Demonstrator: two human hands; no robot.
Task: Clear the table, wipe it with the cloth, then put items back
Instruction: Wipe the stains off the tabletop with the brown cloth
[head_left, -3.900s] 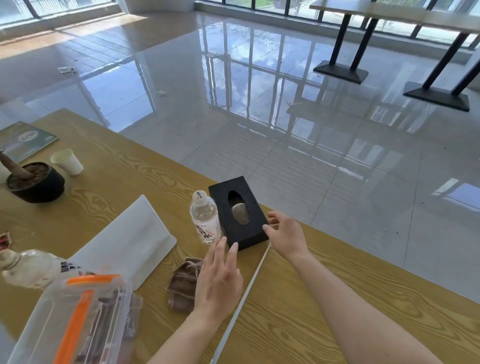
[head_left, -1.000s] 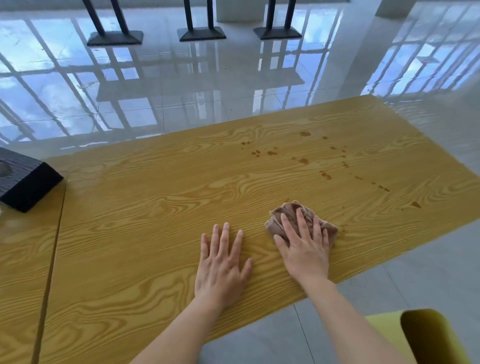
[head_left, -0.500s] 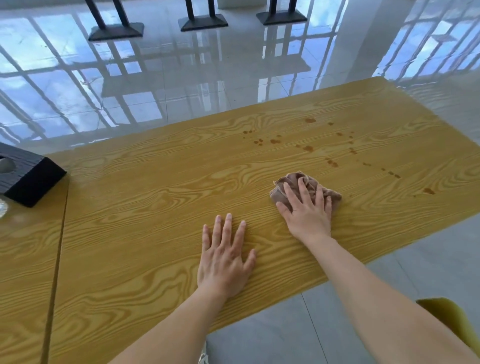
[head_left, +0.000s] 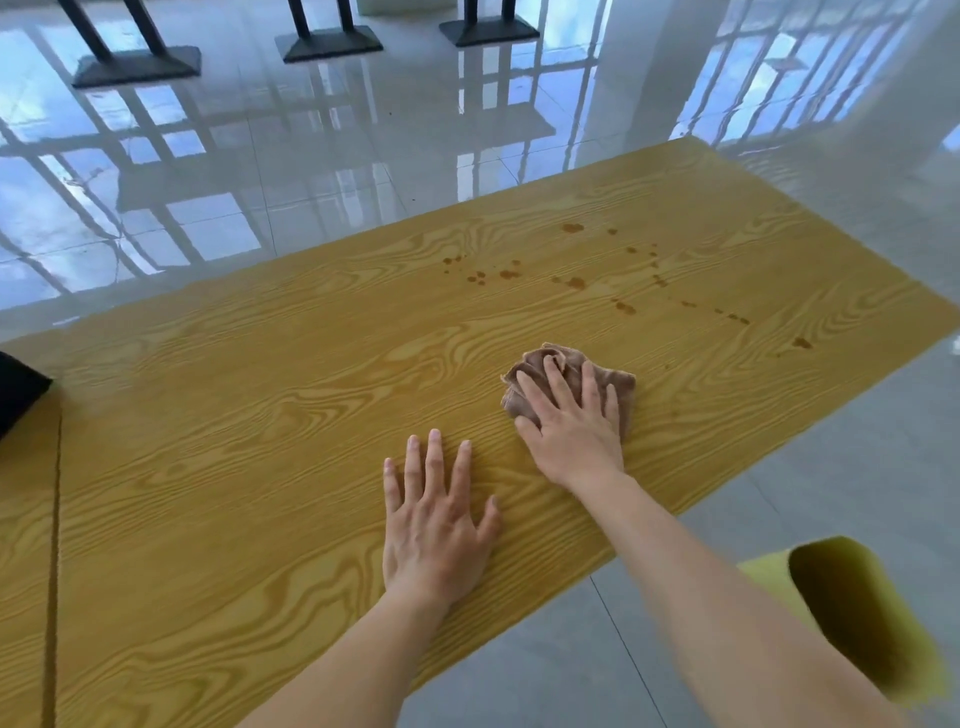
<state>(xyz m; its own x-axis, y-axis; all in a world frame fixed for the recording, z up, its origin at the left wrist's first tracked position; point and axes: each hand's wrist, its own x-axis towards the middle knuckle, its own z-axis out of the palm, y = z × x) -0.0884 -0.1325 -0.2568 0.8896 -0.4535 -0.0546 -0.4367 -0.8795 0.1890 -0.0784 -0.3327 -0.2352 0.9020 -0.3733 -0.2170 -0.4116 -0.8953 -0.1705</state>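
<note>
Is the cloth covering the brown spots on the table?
No, the brown spots lie apart from the cloth, beyond the right hand pressing it.

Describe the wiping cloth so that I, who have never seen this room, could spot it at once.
Find the long yellow wood-grain table, then look near its front edge, where the right hand presses down flat. Under it lies the cloth, a crumpled brownish-pink rag. It is the only soft, bunched thing there; the brown spots beyond it are flat stains.

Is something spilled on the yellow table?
Yes. Small brown spots are scattered over the far right part of the table, beyond the cloth under the right hand. They look like spilled drips, not yet wiped.
</note>
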